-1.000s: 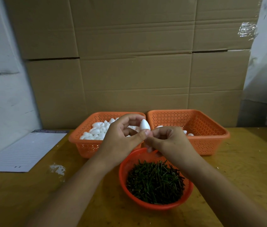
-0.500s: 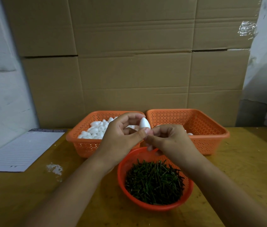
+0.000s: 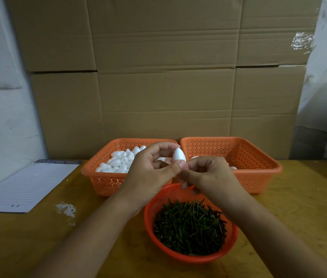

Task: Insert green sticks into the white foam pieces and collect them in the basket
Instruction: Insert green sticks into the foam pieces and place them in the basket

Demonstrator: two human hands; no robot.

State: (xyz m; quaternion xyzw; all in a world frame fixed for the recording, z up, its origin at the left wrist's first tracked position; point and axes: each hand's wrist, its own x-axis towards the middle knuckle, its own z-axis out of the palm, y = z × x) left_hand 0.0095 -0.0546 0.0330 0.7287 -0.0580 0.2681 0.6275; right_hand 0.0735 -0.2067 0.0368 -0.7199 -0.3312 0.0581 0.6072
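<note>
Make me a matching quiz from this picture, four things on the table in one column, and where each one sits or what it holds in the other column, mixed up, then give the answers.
Things:
1. left basket
2. right basket
3. round bowl
4. lined paper

Descriptions:
A. holds a heap of green sticks
B. lies flat at the table's left edge
C. heaped with white foam pieces
D. mostly bare, only a few white pieces showing

Pairs: 1-C, 2-D, 3-A, 4-B

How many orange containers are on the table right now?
3: a rectangular basket at back left holding white foam pieces, a rectangular basket at back right, and a round bowl of green sticks in front.
</note>
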